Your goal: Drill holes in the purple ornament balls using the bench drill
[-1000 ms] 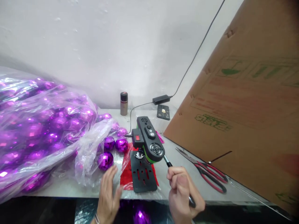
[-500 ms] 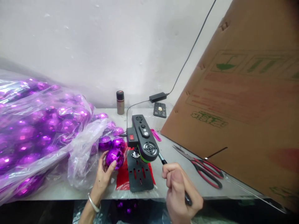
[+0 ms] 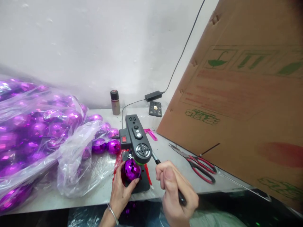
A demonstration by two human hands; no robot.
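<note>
Between the thumb and fingers of my left hand is a shiny purple faceted ball ornament. It sits over the black slotted base plate, just below the near end of a black machine head with round vents and a red switch. My right hand is wrapped round the black-gripped lever at the machine's right side. A red sheet lies under the base plate, mostly covered.
A large clear plastic bag of purple balls fills the left. Red-handled scissors and a metal rod lie right, beside a tall cardboard box. Behind stand a bottle, a power adapter, a black card-like item and a pink strip.
My left hand has carried the purple ball right, from beside the other balls to over the base plate beneath the machine head. My right hand stays on the lever. The view has shifted slightly.
</note>
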